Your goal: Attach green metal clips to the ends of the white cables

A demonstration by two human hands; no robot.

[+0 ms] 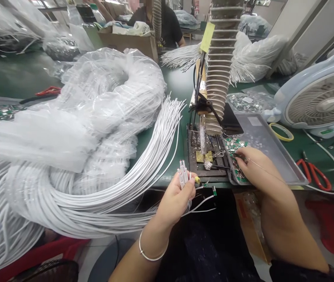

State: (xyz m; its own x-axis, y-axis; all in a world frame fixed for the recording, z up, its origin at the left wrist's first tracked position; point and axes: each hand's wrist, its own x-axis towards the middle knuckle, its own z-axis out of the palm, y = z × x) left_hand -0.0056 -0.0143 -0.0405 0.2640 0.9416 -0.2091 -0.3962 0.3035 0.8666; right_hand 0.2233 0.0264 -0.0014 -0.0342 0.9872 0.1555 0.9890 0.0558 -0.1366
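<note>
My left hand (pixel 177 196) is closed around several white cables (pixel 182 174), their stripped ends pointing up; a small yellow piece (pixel 197 179) shows by the fingers. A cable with a green board (pixel 214 191) on its end sticks out to the right of this hand. My right hand (pixel 253 166) is pinched over a pile of small green circuit boards (pixel 234 145) in a tray; what its fingertips hold is too small to name. Between the hands, a soldering iron (pixel 203 135) hangs tip down over a dark metal stand (pixel 194 143). A large bundle of white cables (pixel 111 199) lies to the left.
A ribbed duct (pixel 219 66) rises behind the iron. On the right are a grey tray (pixel 275 156), a yellow tape roll (pixel 281 132), red-handled pliers (pixel 313 172) and a fan (pixel 325 98). Plastic-wrapped cable (pixel 105 90) covers the left. A person (pixel 171 27) sits across the table.
</note>
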